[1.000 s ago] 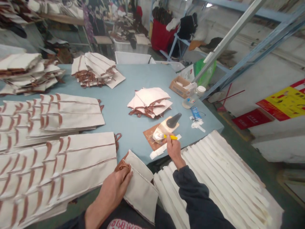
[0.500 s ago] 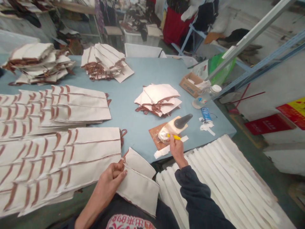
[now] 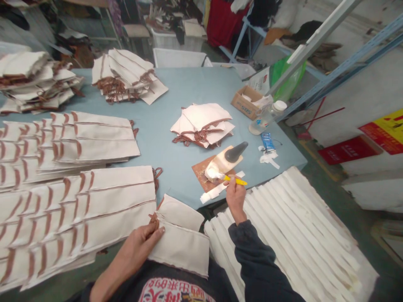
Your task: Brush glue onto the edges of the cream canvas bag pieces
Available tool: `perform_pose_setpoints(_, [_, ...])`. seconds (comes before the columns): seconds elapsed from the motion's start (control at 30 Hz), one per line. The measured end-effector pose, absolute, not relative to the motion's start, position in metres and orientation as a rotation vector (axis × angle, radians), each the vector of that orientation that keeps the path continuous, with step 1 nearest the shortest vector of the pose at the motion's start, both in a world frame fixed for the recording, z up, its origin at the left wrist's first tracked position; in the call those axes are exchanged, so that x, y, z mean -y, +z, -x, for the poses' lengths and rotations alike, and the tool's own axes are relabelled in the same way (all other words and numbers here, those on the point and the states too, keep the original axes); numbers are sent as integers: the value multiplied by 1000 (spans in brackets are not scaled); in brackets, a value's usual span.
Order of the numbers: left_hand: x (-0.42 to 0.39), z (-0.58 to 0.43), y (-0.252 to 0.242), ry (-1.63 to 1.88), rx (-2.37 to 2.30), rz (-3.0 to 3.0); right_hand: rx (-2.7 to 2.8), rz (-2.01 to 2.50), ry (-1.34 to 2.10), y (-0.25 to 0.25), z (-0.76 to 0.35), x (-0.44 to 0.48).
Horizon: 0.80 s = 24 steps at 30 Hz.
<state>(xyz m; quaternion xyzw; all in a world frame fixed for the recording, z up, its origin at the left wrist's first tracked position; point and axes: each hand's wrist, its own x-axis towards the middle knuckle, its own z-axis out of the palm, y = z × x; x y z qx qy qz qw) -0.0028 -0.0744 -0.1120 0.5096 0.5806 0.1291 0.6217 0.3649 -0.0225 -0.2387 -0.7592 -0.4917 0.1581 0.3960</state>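
Note:
My left hand (image 3: 137,243) is closed on the brown-trimmed corner of a cream fabric piece (image 3: 184,245), which hangs over my lap in two panels. My right hand (image 3: 236,199) pinches a yellow-handled brush (image 3: 239,181). Its bristle end, coated in white, is at the mouth of a cream container (image 3: 222,160) with a dark cone-shaped end. That container lies tilted on a brown board (image 3: 199,173), and what is inside it cannot be made out. A white strip (image 3: 209,196) lies along the board's near edge.
Cream pieces with brown edging lie in overlapping rows (image 3: 119,184) at left. A small fanned pile (image 3: 204,117) and larger stacks (image 3: 126,75) stand farther back. White strips (image 3: 283,222) cover the surface at right. A clear jar (image 3: 262,121) and cardboard box (image 3: 244,104) stand behind.
My right hand has drawn the brush back a little from the container, so more of its yellow handle and white end shows. My left hand keeps hold of the fabric piece. The camera view has shifted.

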Motion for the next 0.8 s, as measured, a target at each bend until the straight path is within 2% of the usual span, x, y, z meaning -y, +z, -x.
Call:
perform_pose_setpoints(0.13, [80, 5, -118, 17, -1608, -1724, 1373, 1875, 475, -227, -360, 19])
perform_pose_setpoints(0.33, [87, 1, -115, 3, -1648, -1862, 1660, 1756, 715, -210, -366, 24])
perform_pose_setpoints(0.57, [72, -7, -103, 376, -1321, -1301, 1478, 1677, 861, -185, -370, 49])
perform_pose_setpoints(0.8, [63, -17, -111, 328, -1026, -656, 704, 1562, 860, -152, -328, 77])
